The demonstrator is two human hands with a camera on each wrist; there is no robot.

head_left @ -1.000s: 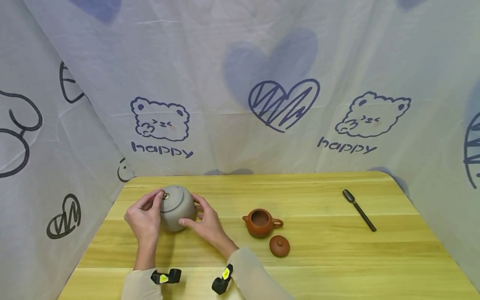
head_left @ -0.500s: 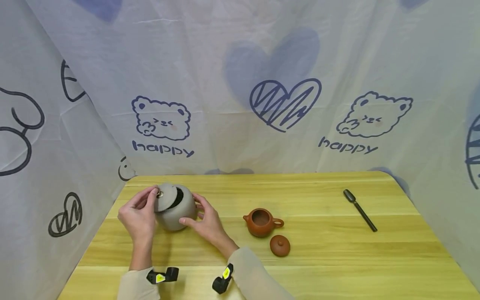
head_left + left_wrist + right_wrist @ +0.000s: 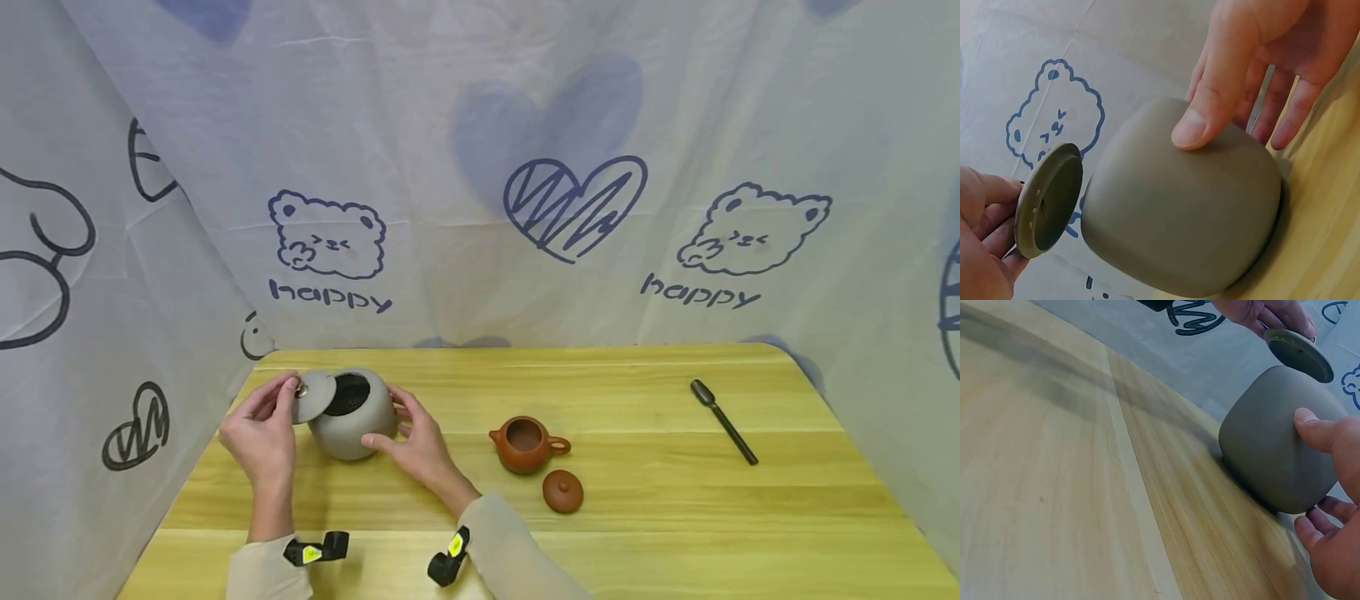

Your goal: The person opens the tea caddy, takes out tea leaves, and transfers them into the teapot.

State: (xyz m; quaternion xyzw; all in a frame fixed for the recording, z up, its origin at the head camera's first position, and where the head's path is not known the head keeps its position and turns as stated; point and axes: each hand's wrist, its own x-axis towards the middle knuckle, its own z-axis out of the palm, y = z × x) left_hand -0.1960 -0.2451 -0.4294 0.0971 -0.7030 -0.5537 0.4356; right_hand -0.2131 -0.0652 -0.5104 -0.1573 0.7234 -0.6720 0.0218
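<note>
While my right hand grips the grey jar, thumb on the near side and fingers round the far side, my left hand pinches the grey lid by its small metallic knob. Jar upright on the wooden table, toward the far left; mouth uncovered, interior dark, contents too dim to name. Lid off to the left of the mouth, held up and tilted, its hollow underside showing in both wrist views. Whether its edge touches the jar, I cannot tell.

To the right of the jar, well apart: red-brown teapot, upright and uncovered, spout toward the jar, handle pointing right. Its matching teapot lid lies just beside it, on my side, knob up. Farther right, a dark scoop lies slantwise, bowl end away from me. Black devices at both cuffs. Behind the table, a pale curtain printed with hearts, bear faces and the word "happy".
</note>
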